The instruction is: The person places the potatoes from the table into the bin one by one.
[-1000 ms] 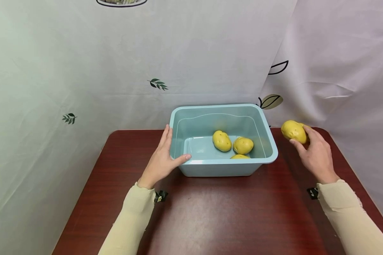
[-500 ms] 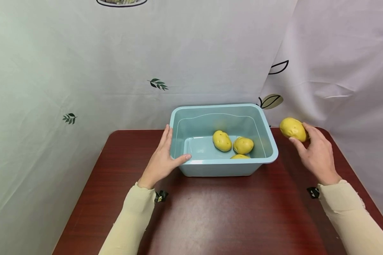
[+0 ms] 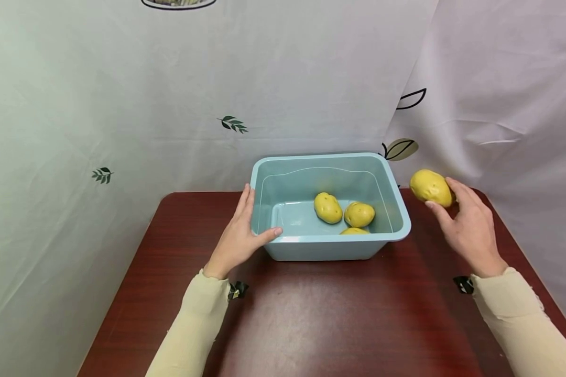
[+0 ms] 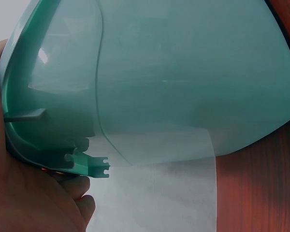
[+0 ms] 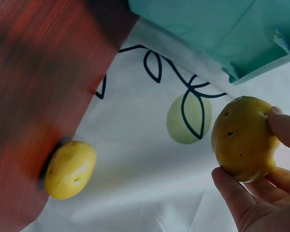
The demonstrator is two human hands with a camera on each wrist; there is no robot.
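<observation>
My left hand (image 3: 233, 241) holds the near left corner of a light blue plastic bin (image 3: 311, 248), thumb over the front rim and fingers along the left side. In the left wrist view the fingers (image 4: 77, 188) bend beneath the rim. Inside the bin are three yellow potatoes: one in the middle (image 3: 327, 208), one beside it (image 3: 359, 214), and one mostly hidden by the front wall (image 3: 355, 231). To the right of the bin, my right hand (image 3: 471, 228) grips another potato (image 3: 431, 187) between thumb and fingers, raised above the table.
One more potato (image 5: 70, 170) lies on the dark red wooden table (image 3: 349, 314), near its edge in the right wrist view. Behind the table hangs a pale cloth (image 3: 311, 78) printed with leaves. The bin stands close to this cloth.
My right hand has lifted its potato slightly upward and a little to the left. The left hand and the bin have stayed where they were.
</observation>
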